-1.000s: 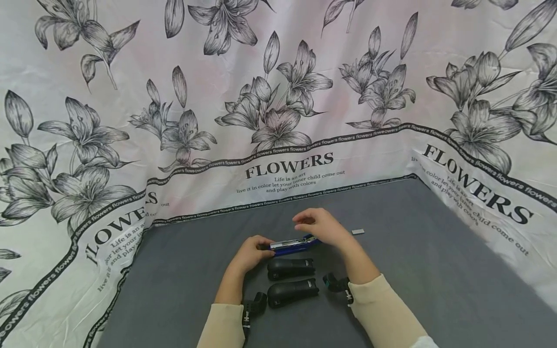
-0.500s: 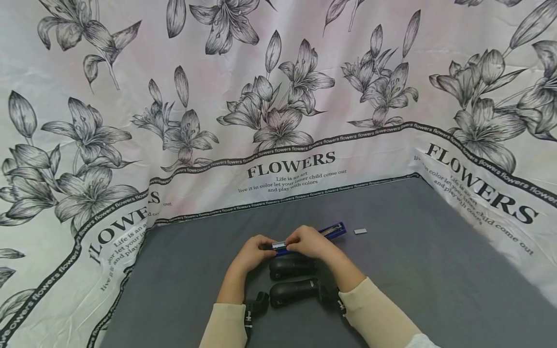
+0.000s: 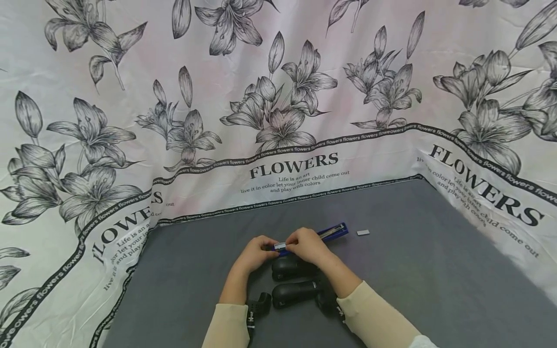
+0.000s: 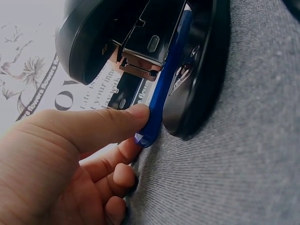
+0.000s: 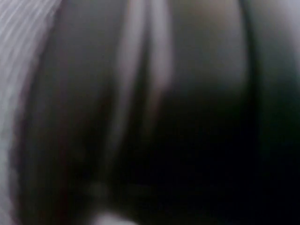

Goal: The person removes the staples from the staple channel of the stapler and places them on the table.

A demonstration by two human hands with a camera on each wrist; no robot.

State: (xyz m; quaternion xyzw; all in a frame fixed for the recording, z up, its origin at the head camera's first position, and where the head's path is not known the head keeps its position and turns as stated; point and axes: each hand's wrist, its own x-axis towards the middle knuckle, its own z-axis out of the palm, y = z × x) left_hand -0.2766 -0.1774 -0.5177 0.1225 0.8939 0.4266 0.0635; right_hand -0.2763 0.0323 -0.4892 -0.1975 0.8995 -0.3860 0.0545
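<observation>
A blue stapler (image 3: 336,234) lies opened out on the grey surface, its lid stretching to the right. My left hand (image 3: 254,252) pinches its left end; in the left wrist view the thumb presses the blue base (image 4: 158,101) from above with the index finger beneath. Over the stapler's metal channel, the right hand (image 3: 306,246) has thumb and index finger closed at the silver part (image 3: 280,246) and covers its middle. The right wrist view shows only dark blur.
Two black staplers, a nearer one (image 3: 295,294) and a farther one (image 3: 289,268), lie in front of the blue one. A small silver strip of staples (image 3: 363,232) rests to the right. A floral curtain (image 3: 296,166) borders the back of the surface.
My right hand has come down and left from above the lid onto the metal channel, uncovering the lid's right end. The left hand keeps its pinch on the stapler.
</observation>
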